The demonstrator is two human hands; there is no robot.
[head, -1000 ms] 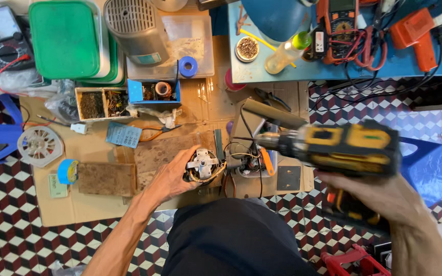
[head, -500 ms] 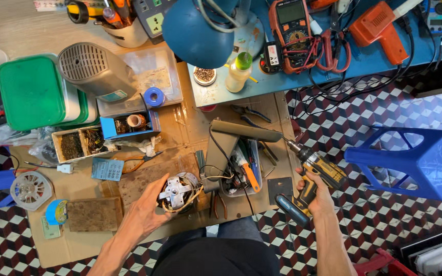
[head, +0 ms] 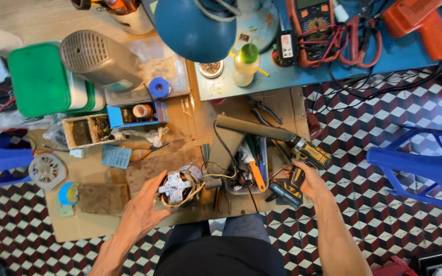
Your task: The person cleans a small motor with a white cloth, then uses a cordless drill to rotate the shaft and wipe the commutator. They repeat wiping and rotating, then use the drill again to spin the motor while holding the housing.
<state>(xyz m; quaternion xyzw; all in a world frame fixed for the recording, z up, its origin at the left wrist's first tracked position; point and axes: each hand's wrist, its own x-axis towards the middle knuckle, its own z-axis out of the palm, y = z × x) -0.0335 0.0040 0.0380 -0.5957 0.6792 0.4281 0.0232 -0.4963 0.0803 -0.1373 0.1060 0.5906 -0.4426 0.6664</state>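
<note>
Much of the small motor (head: 179, 188) is hidden: the left hand (head: 147, 207) wraps its near side, so only the pale top plate and a loop of yellowish wire show, and what it rests on is hard to make out beyond a worn board on the low table (head: 190, 115). The tray (head: 249, 171) of hand tools beside it is a tangle (an orange handle is the only piece easy to pick out). The right hand (head: 308, 181) hides the grip of the yellow and black cordless drill (head: 303, 166), and the tip of the drill cannot be seen clearly against the clutter at the table's right edge. The left forearm comes up from the bottom edge, fingers curled around the motor and holding it in place on the table, just left of the tray. The right forearm reaches up from the lower right, its hand closed on the drill's handle, battery end pointing down and left, the drill's body angled up to the right.
</note>
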